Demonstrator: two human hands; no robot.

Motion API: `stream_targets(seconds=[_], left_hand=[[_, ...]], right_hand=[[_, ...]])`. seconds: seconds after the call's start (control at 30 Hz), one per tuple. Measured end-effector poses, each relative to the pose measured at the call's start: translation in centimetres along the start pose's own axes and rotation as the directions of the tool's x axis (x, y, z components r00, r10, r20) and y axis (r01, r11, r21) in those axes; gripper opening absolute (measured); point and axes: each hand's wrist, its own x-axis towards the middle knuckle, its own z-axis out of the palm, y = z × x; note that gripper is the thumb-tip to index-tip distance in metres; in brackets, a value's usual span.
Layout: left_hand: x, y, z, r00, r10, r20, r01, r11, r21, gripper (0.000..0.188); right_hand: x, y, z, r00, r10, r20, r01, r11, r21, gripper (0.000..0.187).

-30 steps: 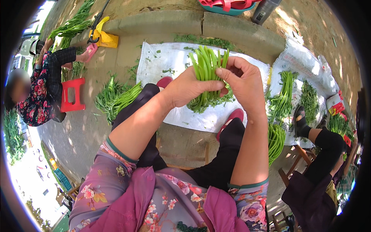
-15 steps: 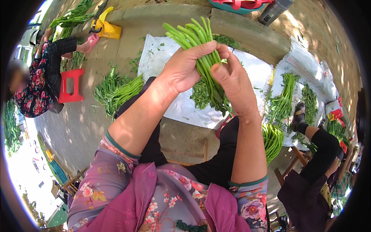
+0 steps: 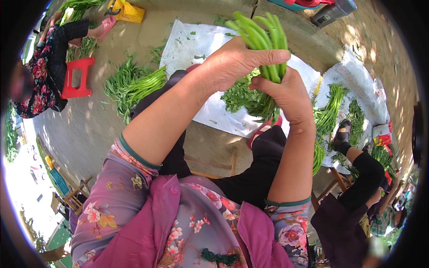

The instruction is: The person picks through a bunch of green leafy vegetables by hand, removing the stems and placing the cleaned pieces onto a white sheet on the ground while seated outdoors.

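Observation:
A bunch of long-stalked leafy greens [image 3: 264, 38] stands nearly upright between my two hands, stalk ends up and leaves hanging down. My left hand [image 3: 234, 64] is closed round the stalks, its thumb laid across their front. Lower on the bunch, my right hand [image 3: 291, 94] grips it from the right side. Beneath them a white woven sheet [image 3: 181, 44] lies on the ground, with loose leaves [image 3: 239, 96] on it partly behind the bunch. To the left of my knee rests a heap of greens [image 3: 138, 87] with its stalks pointing right.
At the left, a person [image 3: 38, 80] in floral clothes sits near a red plastic stool [image 3: 78, 78]. A yellow bag [image 3: 132, 12] and a grey bottle [image 3: 333, 13] stand at the far side. On the right, more greens [image 3: 330, 111] lie on another white sheet, beside a seated person's leg [image 3: 364, 167].
Both hands and the bunch have moved to the right, and the bunch is now more upright. My right hand has closed round the stalks, where its fingers were looser before.

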Motion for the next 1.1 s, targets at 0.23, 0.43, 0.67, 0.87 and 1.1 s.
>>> stream_targets(seconds=[0.23, 0.43, 0.67, 0.87, 1.1], left_hand=[[0.1, 0.6, -1.2, 0.996, 0.072, -0.047, -0.063, 0.983, 0.173, 0.048], [0.0, 0.6, -1.5, 0.982, 0.049, -0.183, 0.011, 0.949, 0.315, 0.035], [-0.2, -0.9, 0.1, 0.955, 0.243, -0.168, -0.120, 0.838, 0.533, 0.018], [-0.3, -2.8, 1.5, 0.818, 0.574, -0.027, -0.399, 0.601, 0.692, 0.021], [-0.6, -3.4, 2.8, 0.857, 0.514, -0.031, -0.395, 0.696, 0.599, 0.014]], right_hand=[[-1.9, 1.6, -5.4, 0.968, -0.237, -0.081, 0.245, 0.834, 0.494, 0.034], [-2.2, 3.5, -9.5, 0.726, -0.678, -0.115, 0.355, 0.225, 0.907, 0.016], [-3.3, 4.0, -11.6, 0.588, -0.739, -0.328, 0.395, -0.092, 0.914, 0.014], [-4.1, 3.8, -12.0, 0.576, -0.671, -0.467, 0.426, -0.241, 0.872, 0.013], [-4.2, 3.7, -11.6, 0.616, -0.617, -0.490, 0.408, -0.283, 0.868, 0.015]])
